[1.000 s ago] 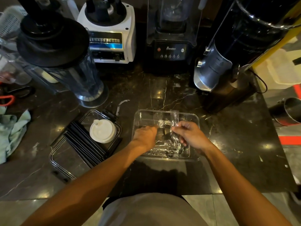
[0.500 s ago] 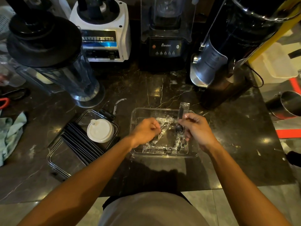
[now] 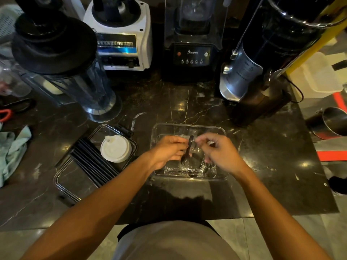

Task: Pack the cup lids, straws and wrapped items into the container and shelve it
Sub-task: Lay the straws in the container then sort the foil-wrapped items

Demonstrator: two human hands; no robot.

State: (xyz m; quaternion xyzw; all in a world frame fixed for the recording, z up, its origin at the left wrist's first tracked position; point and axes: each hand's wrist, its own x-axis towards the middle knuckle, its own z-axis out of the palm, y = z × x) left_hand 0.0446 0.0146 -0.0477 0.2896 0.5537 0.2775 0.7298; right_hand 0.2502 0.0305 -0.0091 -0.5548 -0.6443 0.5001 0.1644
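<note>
A clear plastic tray (image 3: 221,128) sits at the middle of the dark marble table (image 3: 262,166), with crinkled clear wrappers (image 3: 185,170) lying along its near edge. Above it, both hands meet over a dark spoon in a clear wrapper (image 3: 188,150), held nearly upright. The left hand (image 3: 167,152) closes its fingers around the lower part of the spoon; the right hand (image 3: 221,153) pinches the top of the wrapper between thumb and forefinger, the other fingers curled. The hands cover much of the tray's inside.

Just left of the tray stands a second clear container (image 3: 62,177) with a dark rim, set at an angle. A row of black straws (image 3: 93,162) lies across it, and a white cup lid (image 3: 115,148) with a raised spout rests in its far end. A green cloth (image 3: 11,151) lies crumpled at the table's left edge.

Along the back stand a blender jug (image 3: 78,85) with a black lid, a white blender base (image 3: 124,40) whose panel carries lettering too small to read, and a black blender (image 3: 191,55) marked "Blenders" above a row of round buttons. To the right leans a dark, silver-bodied machine (image 3: 244,72), and a steel cup (image 3: 334,121) shows beyond the table's right edge.
</note>
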